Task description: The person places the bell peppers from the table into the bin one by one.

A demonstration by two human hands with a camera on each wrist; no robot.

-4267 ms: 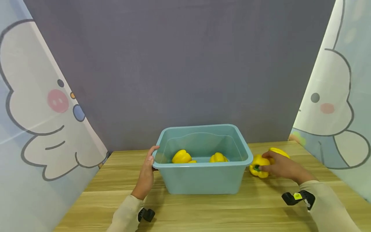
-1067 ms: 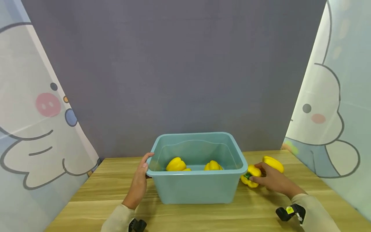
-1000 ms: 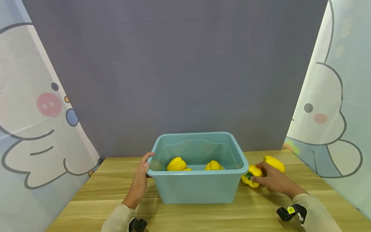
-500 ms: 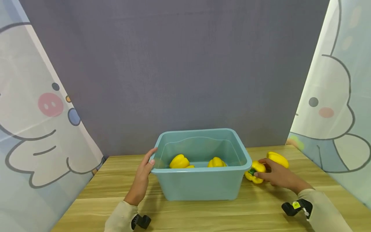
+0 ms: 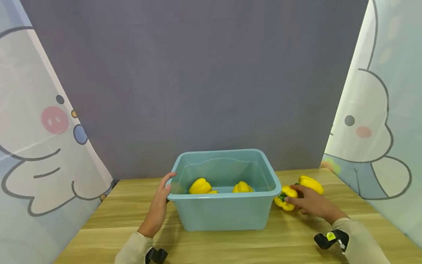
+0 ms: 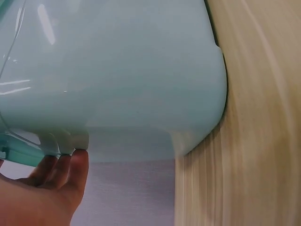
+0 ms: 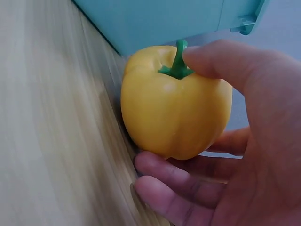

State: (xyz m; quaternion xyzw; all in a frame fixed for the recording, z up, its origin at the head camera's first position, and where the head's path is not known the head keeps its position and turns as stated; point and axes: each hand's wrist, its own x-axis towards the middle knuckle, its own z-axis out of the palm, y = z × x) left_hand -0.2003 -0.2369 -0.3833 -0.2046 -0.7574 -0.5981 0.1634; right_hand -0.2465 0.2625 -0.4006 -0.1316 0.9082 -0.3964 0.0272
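A pale blue-green plastic bin (image 5: 224,212) stands on the wooden table. My left hand (image 5: 158,209) grips its left rim; in the left wrist view the fingertips (image 6: 79,165) press the outer wall beneath the lip. Beside the bin's right side, my right hand (image 5: 311,201) holds a yellow bell pepper (image 7: 174,113) with a green stem, low at the tabletop. The thumb lies against the stem and the fingers curl round the bottom end. Just behind that hand lies another yellow bell pepper (image 5: 311,184), partly hidden by it.
Inside the bin are a yellow bell pepper (image 5: 200,186) on the left and another yellow bell pepper (image 5: 242,187) on the right; the front rim partly hides them. A grey backdrop (image 5: 211,80) rises behind the table (image 5: 211,247), with cartoon-printed curtains on both sides.
The head view shifts slightly, moving the whole scene in frame. Both hands keep their places on the bin and the bell pepper; a bit of green stem now shows on the rear pepper.
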